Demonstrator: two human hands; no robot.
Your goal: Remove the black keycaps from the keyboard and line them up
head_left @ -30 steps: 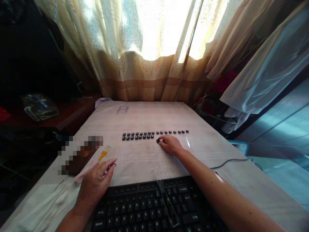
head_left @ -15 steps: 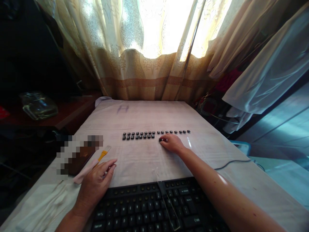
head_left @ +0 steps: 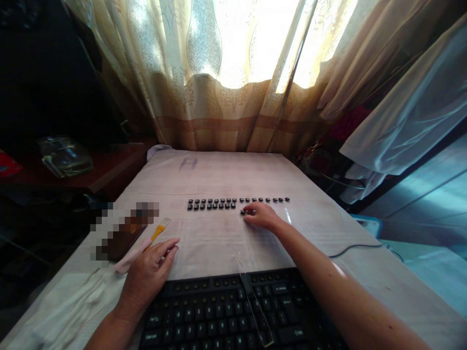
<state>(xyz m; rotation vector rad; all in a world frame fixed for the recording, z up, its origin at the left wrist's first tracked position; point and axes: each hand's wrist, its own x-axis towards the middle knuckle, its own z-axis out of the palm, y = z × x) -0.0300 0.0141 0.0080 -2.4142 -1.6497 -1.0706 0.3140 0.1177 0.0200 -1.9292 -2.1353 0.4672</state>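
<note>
Two rows of small black keycaps (head_left: 219, 203) lie on the cloth-covered table (head_left: 219, 170). My right hand (head_left: 261, 216) reaches out just right of the shorter near row, its fingertips pinched on one keycap (head_left: 242, 212) that rests on the cloth. My left hand (head_left: 148, 273) lies flat by the top left corner of a black keyboard (head_left: 233, 311), fingers loosely stretched, holding nothing. A thin wire tool (head_left: 251, 301) lies across the keyboard.
A small orange-handled brush (head_left: 159, 229), a pink strip and a blurred-out dark object (head_left: 122, 233) lie at the left. A cable (head_left: 350, 247) runs off the right. Curtains hang behind; a glass jar (head_left: 65, 158) sits on a dark side shelf.
My right hand has shifted the keycap a little to the right, close to the end of the near row. The left hand has stayed put.
</note>
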